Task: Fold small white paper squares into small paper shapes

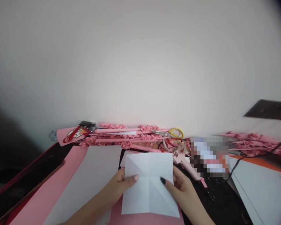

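A creased sheet of white paper [150,193] is held up in front of me. Fold lines cross at its middle and run diagonally toward some corners. My left hand [125,182] grips its left edge, thumb on the front and fingers hidden behind. On the right edge, my right hand [178,184] pinches it the same way, with a dark-painted thumbnail on the front. Below and behind the sheet lies pink paper [145,219].
Pink paper flowers [150,128] on stems line the wall, with yellow-handled scissors [176,133] on them. A pink glue gun [186,164] lies right of the sheet. White paper [84,181] lies left, more white paper [264,187] right. A black cable [259,155] crosses the right side.
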Tool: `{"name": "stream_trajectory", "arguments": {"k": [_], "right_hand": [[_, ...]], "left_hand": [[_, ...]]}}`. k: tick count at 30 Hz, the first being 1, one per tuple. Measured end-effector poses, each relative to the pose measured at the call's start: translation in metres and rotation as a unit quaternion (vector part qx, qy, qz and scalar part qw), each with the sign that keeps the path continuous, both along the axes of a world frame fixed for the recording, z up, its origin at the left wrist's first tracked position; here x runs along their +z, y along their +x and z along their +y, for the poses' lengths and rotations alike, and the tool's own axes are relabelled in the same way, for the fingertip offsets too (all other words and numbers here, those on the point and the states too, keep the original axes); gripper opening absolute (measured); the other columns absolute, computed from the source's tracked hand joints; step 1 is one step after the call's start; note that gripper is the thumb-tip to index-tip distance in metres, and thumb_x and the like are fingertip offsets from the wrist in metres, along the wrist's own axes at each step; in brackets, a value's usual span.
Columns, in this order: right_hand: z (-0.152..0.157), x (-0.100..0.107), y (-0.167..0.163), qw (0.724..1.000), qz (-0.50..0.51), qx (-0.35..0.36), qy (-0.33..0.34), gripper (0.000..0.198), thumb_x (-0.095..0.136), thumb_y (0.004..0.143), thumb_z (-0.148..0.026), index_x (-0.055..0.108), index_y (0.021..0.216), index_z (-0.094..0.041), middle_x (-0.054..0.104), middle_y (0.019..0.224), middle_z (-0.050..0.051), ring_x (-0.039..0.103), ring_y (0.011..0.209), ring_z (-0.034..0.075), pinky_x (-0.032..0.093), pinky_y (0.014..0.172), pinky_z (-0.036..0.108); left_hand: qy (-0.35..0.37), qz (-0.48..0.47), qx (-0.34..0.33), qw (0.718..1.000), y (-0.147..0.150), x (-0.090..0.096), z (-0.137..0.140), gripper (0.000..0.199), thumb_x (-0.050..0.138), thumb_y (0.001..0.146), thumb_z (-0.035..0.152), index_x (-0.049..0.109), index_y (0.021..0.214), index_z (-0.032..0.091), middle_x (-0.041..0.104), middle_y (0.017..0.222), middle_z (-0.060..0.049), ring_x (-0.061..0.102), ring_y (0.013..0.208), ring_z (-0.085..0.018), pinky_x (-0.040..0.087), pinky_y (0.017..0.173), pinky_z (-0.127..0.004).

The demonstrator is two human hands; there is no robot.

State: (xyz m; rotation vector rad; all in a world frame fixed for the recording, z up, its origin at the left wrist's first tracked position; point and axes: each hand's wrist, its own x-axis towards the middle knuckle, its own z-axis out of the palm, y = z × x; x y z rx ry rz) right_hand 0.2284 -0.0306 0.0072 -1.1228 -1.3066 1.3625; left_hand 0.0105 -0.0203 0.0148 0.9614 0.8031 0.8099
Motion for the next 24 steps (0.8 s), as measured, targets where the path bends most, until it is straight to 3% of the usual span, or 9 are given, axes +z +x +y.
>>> {"name": "stream_trajectory", "arguments": {"k": [2, 4, 6, 8, 11, 15, 18, 21, 24], "right_hand": [[-0.002, -0.003, 0.0, 0.985, -0.09, -0.1, 0.109, 0.064, 0.058, 0.078, -0.032, 0.029, 0.133, -0.022, 0.049, 0.125, 0.012, 0.051, 0.108, 0.027, 0.045, 0.085, 0.041], [-0.005, -0.001, -0.002, 0.932, -0.23, -0.149, 0.237, 0.063, 0.056, 0.078, -0.026, 0.028, 0.134, -0.022, 0.038, 0.135, 0.01, 0.035, 0.123, 0.03, 0.034, 0.097, 0.046], [-0.009, 0.003, -0.005, 0.868, -0.359, -0.086, 0.332, 0.06, 0.051, 0.079, -0.019, 0.03, 0.135, -0.024, 0.036, 0.137, 0.006, 0.021, 0.129, 0.031, 0.015, 0.105, 0.051], [-0.012, 0.007, -0.011, 0.809, -0.444, 0.052, 0.381, 0.065, 0.049, 0.078, -0.017, 0.025, 0.137, -0.027, 0.039, 0.136, 0.002, 0.019, 0.13, 0.032, -0.003, 0.103, 0.056], [-0.012, 0.005, -0.016, 0.768, -0.507, 0.122, 0.373, 0.068, 0.048, 0.078, -0.019, 0.018, 0.139, -0.03, 0.031, 0.139, 0.001, 0.02, 0.129, 0.035, -0.013, 0.095, 0.064], [-0.004, -0.011, -0.003, 0.807, -0.514, -0.044, 0.288, 0.056, 0.039, 0.085, -0.019, 0.022, 0.138, -0.025, 0.025, 0.142, 0.003, 0.011, 0.131, 0.033, 0.005, 0.099, 0.064], [0.002, -0.018, 0.01, 0.885, -0.386, -0.119, 0.23, 0.055, 0.039, 0.087, -0.027, 0.021, 0.139, -0.022, 0.023, 0.143, 0.006, 0.015, 0.132, 0.028, 0.018, 0.104, 0.053], [0.004, -0.015, 0.011, 0.961, -0.197, -0.106, 0.166, 0.056, 0.046, 0.086, -0.034, 0.027, 0.137, -0.022, 0.03, 0.14, 0.009, 0.03, 0.127, 0.025, 0.03, 0.101, 0.044], [0.002, -0.009, 0.001, 0.994, -0.027, -0.051, 0.094, 0.063, 0.057, 0.079, -0.037, 0.031, 0.134, -0.021, 0.038, 0.136, 0.013, 0.041, 0.12, 0.026, 0.039, 0.095, 0.041]], "left_hand": [[-0.001, 0.0, 0.001, 1.0, 0.001, -0.006, 0.0, 0.03, 0.06, 0.077, 0.035, 0.065, 0.096, 0.012, 0.069, 0.084, -0.008, 0.062, 0.076, -0.022, 0.044, 0.069, -0.03], [-0.009, -0.012, 0.021, 1.0, 0.003, -0.013, 0.001, 0.031, 0.057, 0.079, 0.035, 0.064, 0.099, 0.013, 0.069, 0.087, -0.009, 0.062, 0.078, -0.022, 0.044, 0.071, -0.031], [-0.024, -0.038, 0.029, 0.999, 0.006, -0.017, 0.0, 0.031, 0.057, 0.08, 0.034, 0.062, 0.102, 0.013, 0.069, 0.09, -0.009, 0.062, 0.082, -0.023, 0.044, 0.073, -0.032], [-0.044, -0.07, 0.033, 0.996, 0.008, -0.018, -0.001, 0.033, 0.057, 0.08, 0.033, 0.061, 0.105, 0.013, 0.068, 0.092, -0.01, 0.062, 0.084, -0.024, 0.045, 0.074, -0.034], [-0.069, -0.095, 0.038, 0.992, 0.009, -0.014, -0.002, 0.033, 0.058, 0.079, 0.03, 0.06, 0.107, 0.013, 0.068, 0.096, -0.012, 0.061, 0.088, -0.026, 0.045, 0.078, -0.037], [-0.056, -0.083, 0.04, 0.994, 0.005, -0.011, 0.001, 0.032, 0.057, 0.079, 0.032, 0.062, 0.102, 0.011, 0.068, 0.095, -0.013, 0.061, 0.09, -0.027, 0.046, 0.079, -0.037], [-0.051, -0.074, 0.025, 0.996, 0.003, -0.011, 0.003, 0.033, 0.058, 0.079, 0.034, 0.062, 0.103, 0.012, 0.068, 0.097, -0.013, 0.062, 0.089, -0.027, 0.046, 0.079, -0.038], [-0.051, -0.075, 0.003, 0.996, 0.001, -0.012, 0.002, 0.032, 0.06, 0.078, 0.031, 0.062, 0.104, 0.013, 0.067, 0.098, -0.012, 0.062, 0.089, -0.026, 0.045, 0.081, -0.038], [-0.039, -0.106, -0.029, 0.993, 0.0, -0.012, 0.0, 0.032, 0.061, 0.077, 0.025, 0.061, 0.108, 0.014, 0.067, 0.102, -0.012, 0.061, 0.093, -0.026, 0.044, 0.083, -0.038]]}}
